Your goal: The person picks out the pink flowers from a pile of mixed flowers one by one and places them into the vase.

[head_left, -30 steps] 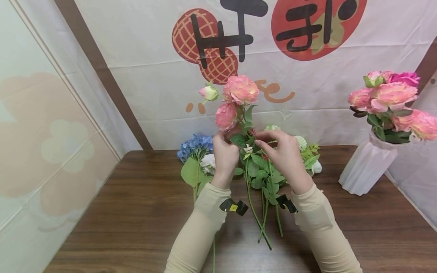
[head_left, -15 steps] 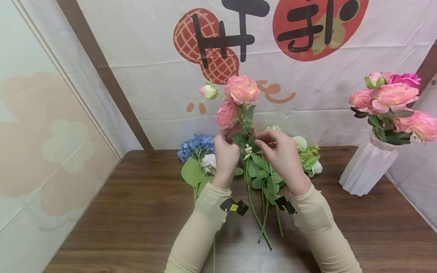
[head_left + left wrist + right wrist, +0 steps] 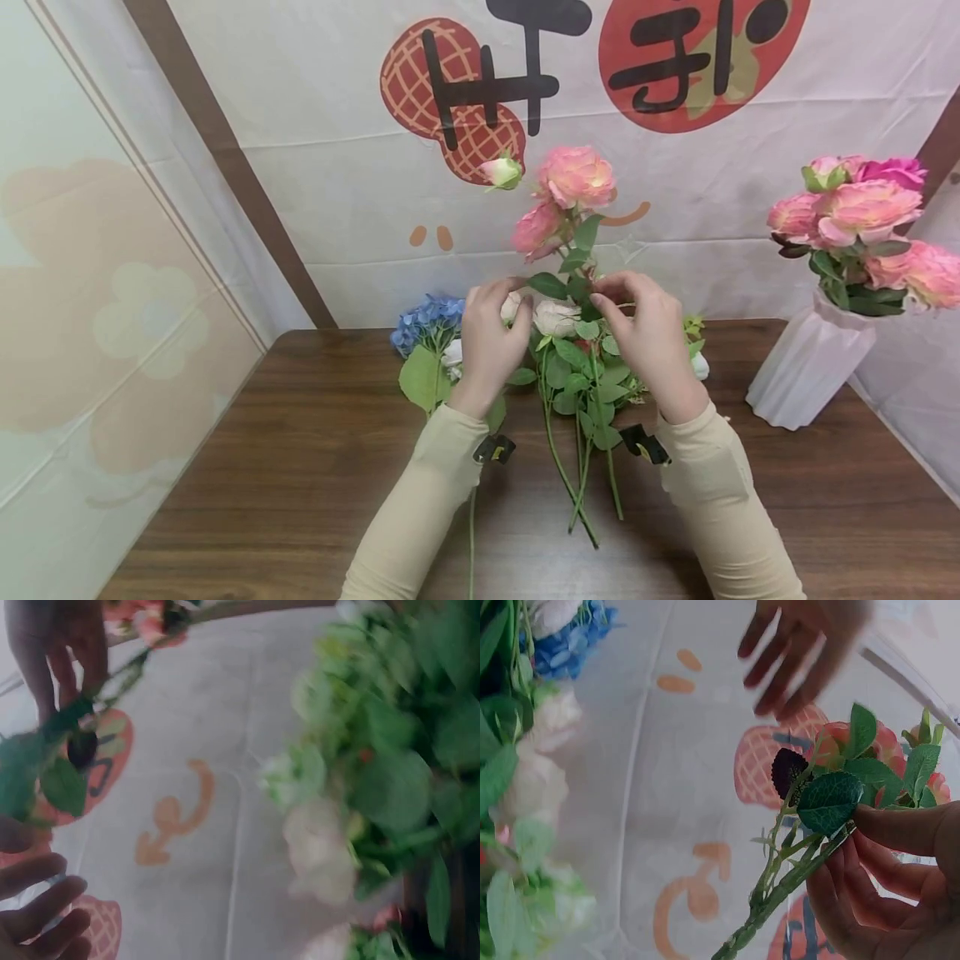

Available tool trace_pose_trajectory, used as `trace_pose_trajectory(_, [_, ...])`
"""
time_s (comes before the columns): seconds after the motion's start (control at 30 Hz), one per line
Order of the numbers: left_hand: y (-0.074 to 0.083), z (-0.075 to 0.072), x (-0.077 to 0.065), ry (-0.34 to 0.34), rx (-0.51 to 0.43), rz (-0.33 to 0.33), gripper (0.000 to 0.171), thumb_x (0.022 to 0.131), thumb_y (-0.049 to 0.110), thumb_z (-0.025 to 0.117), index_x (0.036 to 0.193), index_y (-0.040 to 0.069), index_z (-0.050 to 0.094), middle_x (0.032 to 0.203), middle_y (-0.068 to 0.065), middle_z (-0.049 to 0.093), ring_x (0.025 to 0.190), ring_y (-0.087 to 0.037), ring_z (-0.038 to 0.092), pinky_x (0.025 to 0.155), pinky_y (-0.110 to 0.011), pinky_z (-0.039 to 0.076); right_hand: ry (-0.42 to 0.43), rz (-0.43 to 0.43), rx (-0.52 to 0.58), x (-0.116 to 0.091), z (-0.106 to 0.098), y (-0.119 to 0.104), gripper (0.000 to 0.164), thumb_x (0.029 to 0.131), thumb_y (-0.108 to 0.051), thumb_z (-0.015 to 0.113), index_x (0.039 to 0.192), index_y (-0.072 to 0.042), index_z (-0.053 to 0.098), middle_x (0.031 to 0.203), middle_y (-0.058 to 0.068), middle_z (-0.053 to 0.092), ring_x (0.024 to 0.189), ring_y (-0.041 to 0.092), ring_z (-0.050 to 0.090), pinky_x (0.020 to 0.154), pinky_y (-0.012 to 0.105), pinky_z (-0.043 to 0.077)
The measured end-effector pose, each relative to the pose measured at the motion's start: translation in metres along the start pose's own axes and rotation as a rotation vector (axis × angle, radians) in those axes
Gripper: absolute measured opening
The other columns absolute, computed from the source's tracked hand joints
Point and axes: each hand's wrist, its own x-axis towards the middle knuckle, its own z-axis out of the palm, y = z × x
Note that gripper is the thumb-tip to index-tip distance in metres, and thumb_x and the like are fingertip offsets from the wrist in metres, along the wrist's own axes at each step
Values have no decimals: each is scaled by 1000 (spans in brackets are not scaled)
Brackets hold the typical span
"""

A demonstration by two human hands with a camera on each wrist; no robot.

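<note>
Since the earlier frame, the pink flower spray (image 3: 546, 227) has been shifting right and upward, and the left hand (image 3: 491, 346) has been coming away from its stem. In the head view, the right hand (image 3: 651, 342) is pinching the spray below its blossoms, keeping it upright above the counter (image 3: 315, 467). The left hand is lingering just beside the leaves, fingers loosely curved, holding nothing. Below, loose green stems (image 3: 577, 500) are lying across one another, a blue hydrangea (image 3: 429, 323) is resting to their left, and a white vase (image 3: 810, 362) of pink flowers is standing at the right. In the left wrist view, blurred, the left hand's fingers are spreading apart near the spray's leaves, gripping nothing. In the right wrist view, the right hand's thumb and fingers are closing round the stem beside a dark green leaf (image 3: 829, 801), while the left hand is hanging open nearby.
</note>
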Motion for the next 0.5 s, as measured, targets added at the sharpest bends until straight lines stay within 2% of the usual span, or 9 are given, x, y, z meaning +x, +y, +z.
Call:
trace_pose_trajectory(0.07, [-6,1,-2,13,81,76,22,90,17,59,107,8,69,110,-7,68,102,-26,56,87,-39,44,18,10,-20,0,-7,5,16,91,-16,64,101,-4,67,94,12,68,86,26,65,76,43,54])
trace_pose_trajectory(0.2, [-16,2,-8,-2,215,172,25,92,21,60,112,9,68,117,-7,65,108,-25,55,89,-40,44,49,25,-52,-2,-21,14,15,90,-15,64,101,-4,67,95,13,68,88,28,66,77,44,53])
trace_pose_trajectory(0.43, [-36,1,-17,-74,359,266,31,92,28,58,119,13,64,123,-7,61,117,-25,52,98,-44,40,91,25,-114,-3,-43,28,14,90,-11,64,99,-1,67,94,15,67,86,30,66,78,43,54])
trace_pose_trajectory(0.5, [-43,1,-20,-90,379,289,32,92,28,58,119,12,64,124,-8,61,119,-26,51,102,-46,38,103,21,-135,-2,-49,31,14,90,-12,64,98,-1,67,93,15,67,85,29,66,77,39,54])
